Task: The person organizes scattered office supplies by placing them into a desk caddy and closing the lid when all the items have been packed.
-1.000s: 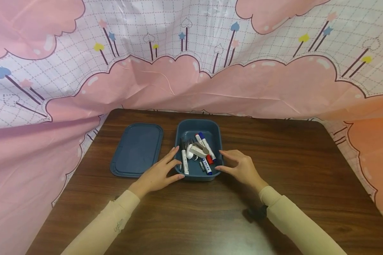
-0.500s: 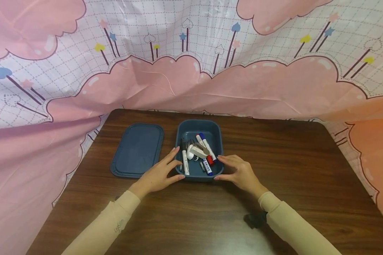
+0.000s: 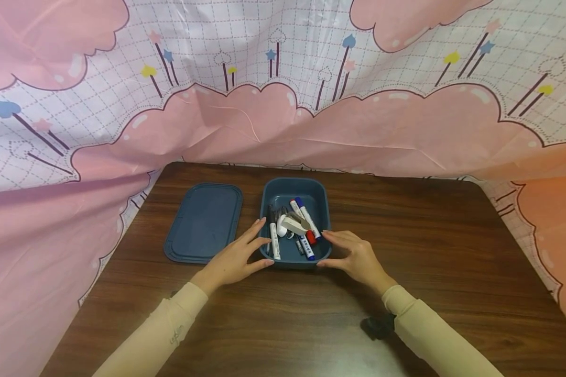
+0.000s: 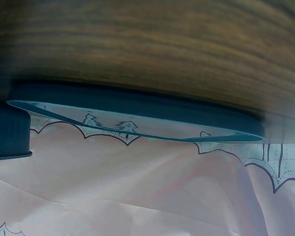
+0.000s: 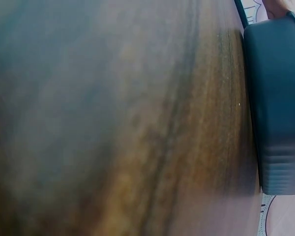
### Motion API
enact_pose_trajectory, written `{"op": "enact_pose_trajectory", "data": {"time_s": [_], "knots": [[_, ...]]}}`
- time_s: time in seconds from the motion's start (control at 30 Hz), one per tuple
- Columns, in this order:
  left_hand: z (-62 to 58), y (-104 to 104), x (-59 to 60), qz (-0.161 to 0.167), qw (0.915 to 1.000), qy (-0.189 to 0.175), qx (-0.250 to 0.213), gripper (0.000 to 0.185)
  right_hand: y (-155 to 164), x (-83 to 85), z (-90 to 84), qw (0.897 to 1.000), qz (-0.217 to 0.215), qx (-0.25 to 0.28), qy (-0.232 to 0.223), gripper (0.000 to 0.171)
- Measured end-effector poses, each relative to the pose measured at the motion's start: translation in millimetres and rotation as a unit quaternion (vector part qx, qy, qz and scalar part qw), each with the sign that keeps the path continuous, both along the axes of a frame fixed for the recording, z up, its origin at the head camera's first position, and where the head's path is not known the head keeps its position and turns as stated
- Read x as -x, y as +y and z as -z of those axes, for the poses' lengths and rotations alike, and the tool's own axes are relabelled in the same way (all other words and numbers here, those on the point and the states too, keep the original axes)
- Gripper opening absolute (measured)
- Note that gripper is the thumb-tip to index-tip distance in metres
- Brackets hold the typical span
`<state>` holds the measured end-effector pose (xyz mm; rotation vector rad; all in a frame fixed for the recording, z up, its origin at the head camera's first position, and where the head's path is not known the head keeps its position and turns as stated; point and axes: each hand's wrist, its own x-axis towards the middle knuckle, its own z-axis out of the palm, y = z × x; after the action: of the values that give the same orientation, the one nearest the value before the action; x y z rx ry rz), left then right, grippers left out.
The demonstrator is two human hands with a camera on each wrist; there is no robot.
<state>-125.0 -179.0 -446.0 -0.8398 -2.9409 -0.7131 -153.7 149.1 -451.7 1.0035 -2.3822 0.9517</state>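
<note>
Left hand (image 3: pixel 233 259) and right hand (image 3: pixel 354 255) flanking blue box (image 3: pixel 294 189) near corners, spread fingers resting against its walls, steadying it on counter (image 3: pixel 429 262). Lid (image 3: pixel 204 221) lying beside, leaving markers (image 3: pixel 306 217) exposed.

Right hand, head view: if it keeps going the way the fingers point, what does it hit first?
The right hand points left toward the blue box; its fingertips look already at the near right wall, so that wall probably comes first. Actual contact is unclear.

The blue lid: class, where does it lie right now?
In the head view, the blue lid lies flat on the wooden table, just left of the open blue box of markers, beside the left hand.
</note>
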Motion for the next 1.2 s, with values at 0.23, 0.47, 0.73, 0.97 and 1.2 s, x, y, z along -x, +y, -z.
{"op": "enact_pose_trajectory", "data": {"time_s": [0.23, 0.47, 0.73, 0.97, 1.2], "knots": [[1.7, -0.1, -0.1, 0.0, 1.0, 0.004, 0.002, 0.063, 0.1, -0.8, 1.9, 1.0, -0.003, 0.007, 0.012, 0.07], [1.0, 0.3, 0.5, -0.002, 0.9999, -0.005, 0.01, 0.064, 0.9, -2.2, 1.2, 1.0, 0.0, -0.003, -0.017, 0.069], [-2.0, -1.4, -0.9, 0.001, 1.0, -0.004, 0.008, 0.064, 0.9, -1.5, 2.4, 1.0, 0.0, -0.001, -0.019, 0.07], [-3.1, -5.9, -1.5, 0.0, 1.0, 0.004, 0.005, 0.064, 0.9, -1.8, 0.7, 1.0, 0.001, 0.0, -0.018, 0.07], [-1.2, -10.1, -0.4, -0.01, 0.9998, 0.013, 0.008, 0.066, 1.5, -1.0, 0.5, 1.0, 0.0, 0.0, -0.016, 0.069]]}}
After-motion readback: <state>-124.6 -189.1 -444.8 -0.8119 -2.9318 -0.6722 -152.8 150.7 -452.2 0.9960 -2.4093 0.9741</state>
